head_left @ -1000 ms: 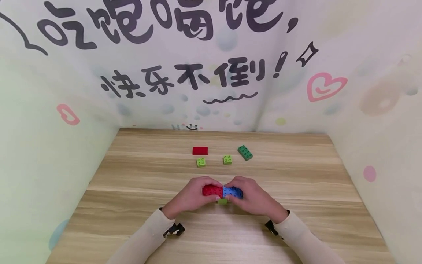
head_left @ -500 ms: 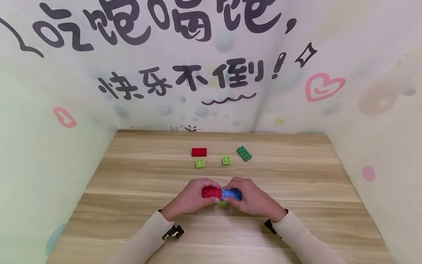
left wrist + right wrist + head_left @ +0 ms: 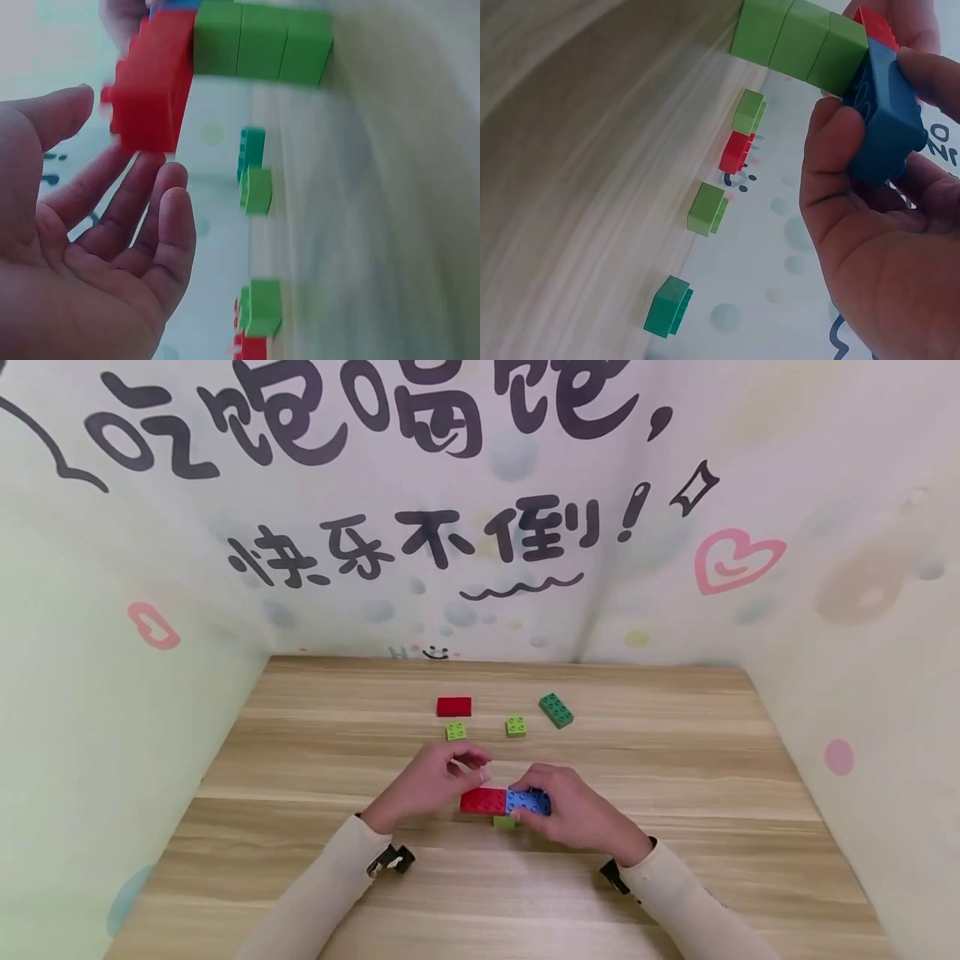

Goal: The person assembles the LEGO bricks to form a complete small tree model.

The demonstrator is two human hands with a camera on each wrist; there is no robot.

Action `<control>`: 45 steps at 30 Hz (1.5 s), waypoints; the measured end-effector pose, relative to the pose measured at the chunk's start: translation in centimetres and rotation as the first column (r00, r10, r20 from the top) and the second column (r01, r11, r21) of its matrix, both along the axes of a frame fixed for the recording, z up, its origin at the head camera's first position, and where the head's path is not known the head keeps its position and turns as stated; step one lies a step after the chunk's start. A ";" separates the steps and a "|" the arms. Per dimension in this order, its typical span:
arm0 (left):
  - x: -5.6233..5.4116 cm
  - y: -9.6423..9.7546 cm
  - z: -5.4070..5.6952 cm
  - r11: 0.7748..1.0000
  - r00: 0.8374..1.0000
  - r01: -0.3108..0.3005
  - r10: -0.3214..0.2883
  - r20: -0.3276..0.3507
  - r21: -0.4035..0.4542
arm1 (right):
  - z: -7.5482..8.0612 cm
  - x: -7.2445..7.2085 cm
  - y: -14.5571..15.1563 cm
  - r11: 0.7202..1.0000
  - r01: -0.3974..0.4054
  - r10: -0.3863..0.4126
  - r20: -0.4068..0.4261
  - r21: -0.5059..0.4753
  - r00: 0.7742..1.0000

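Observation:
A red toy brick (image 3: 483, 801) and a blue toy brick (image 3: 528, 801) sit end to end on top of a stack of light green bricks (image 3: 262, 43), which stands on the table. In the right wrist view the blue brick's far end overhangs the green stack. My right hand (image 3: 573, 806) pinches the blue brick between thumb and fingers. My left hand (image 3: 438, 781) is off the red brick, just beyond its upper left side, fingers relaxed and holding nothing. The left wrist view shows its spread fingers below the red brick's end.
Farther back on the wooden table (image 3: 337, 718) lie another red brick (image 3: 454, 707), two small light green bricks (image 3: 456, 732) and a dark green brick (image 3: 556, 710). A printed white wall (image 3: 435, 610) rises behind the table, with side walls left and right.
My left hand has let go of the red brick and moved slightly up and left, its fingers opening. The right hand keeps its hold on the blue brick, and the bricks stay in place.

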State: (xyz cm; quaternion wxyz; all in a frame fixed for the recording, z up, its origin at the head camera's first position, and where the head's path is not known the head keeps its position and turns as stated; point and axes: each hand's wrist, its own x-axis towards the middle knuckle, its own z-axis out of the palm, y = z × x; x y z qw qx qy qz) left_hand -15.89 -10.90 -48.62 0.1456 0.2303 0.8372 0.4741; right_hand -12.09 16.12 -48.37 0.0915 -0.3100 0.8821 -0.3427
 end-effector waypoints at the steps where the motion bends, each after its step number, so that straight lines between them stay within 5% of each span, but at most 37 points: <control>1: -0.4 -0.1 0.0 1.000 1.000 -0.014 0.014 -0.014 -0.006 | 0.0 0.0 0.0 1.000 0.002 -0.002 0.002 0.002 1.000; 10: -4.2 -1.6 -0.1 0.991 0.983 -0.132 0.133 -0.126 0.020 | -0.1 -0.2 0.1 1.000 -0.014 0.014 -0.014 -0.004 1.000; 19: -7.4 -2.5 -1.2 0.967 0.961 -0.253 0.252 -0.118 0.000 | -0.2 -0.2 0.1 1.000 -0.004 0.004 0.012 0.018 1.000; 25: -9.2 -3.0 -1.5 0.964 0.957 -0.265 0.262 -0.129 -0.007 | 0.0 -0.2 0.1 1.000 0.007 -0.008 0.035 0.025 0.999; 32: -10.6 -2.9 -1.6 0.954 0.966 -0.250 0.235 -0.107 -0.165 | 0.0 -0.2 0.1 1.000 -0.001 0.000 0.031 0.030 1.000; 45: -11.7 -2.1 -2.8 0.944 0.979 -0.189 0.161 -0.124 -0.269 | 0.1 0.0 0.2 0.999 -0.012 0.012 0.007 0.035 1.000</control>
